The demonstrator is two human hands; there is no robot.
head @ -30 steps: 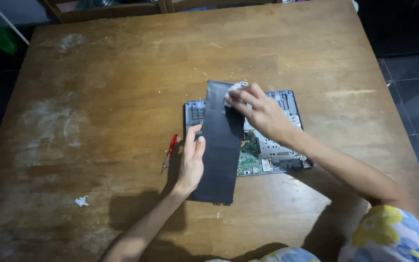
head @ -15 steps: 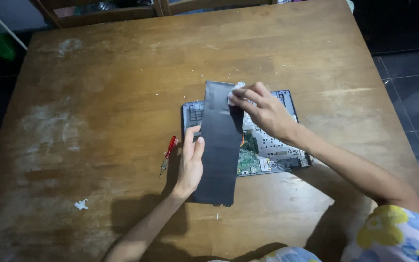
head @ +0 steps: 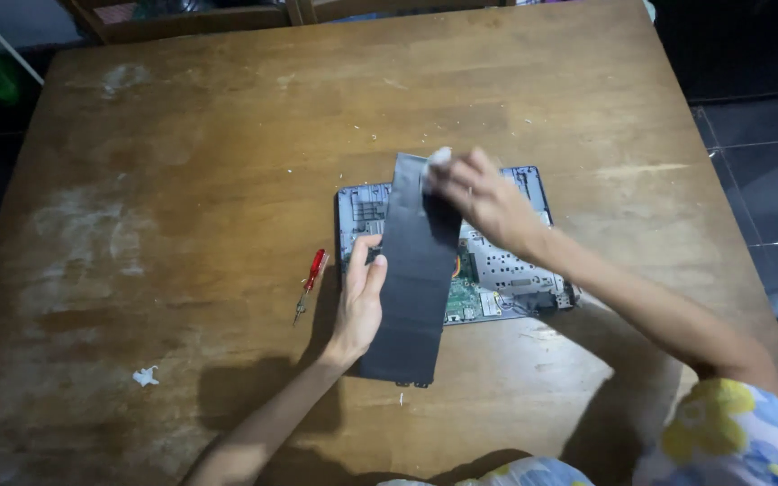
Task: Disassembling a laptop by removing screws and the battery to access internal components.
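Observation:
A long flat black battery pack [head: 411,288] lies lengthwise across an opened laptop base [head: 506,270], whose green circuit board and metal shields show. My left hand [head: 359,301] grips the pack's left edge near its lower half. My right hand [head: 479,193] presses a small white wad of cloth or tissue [head: 437,160] against the pack's upper end. A small red-handled screwdriver [head: 310,282] rests on the wooden table [head: 182,180] just left of my left hand.
A small white scrap [head: 145,376] lies on the table at the lower left. Pale scuffed patches mark the table's left side. Wooden furniture stands beyond the far edge, and a dark tiled floor [head: 758,135] shows on the right.
My right hand with the white wad has shifted slightly along the top end of the black pack. My left hand and the pack stay in place.

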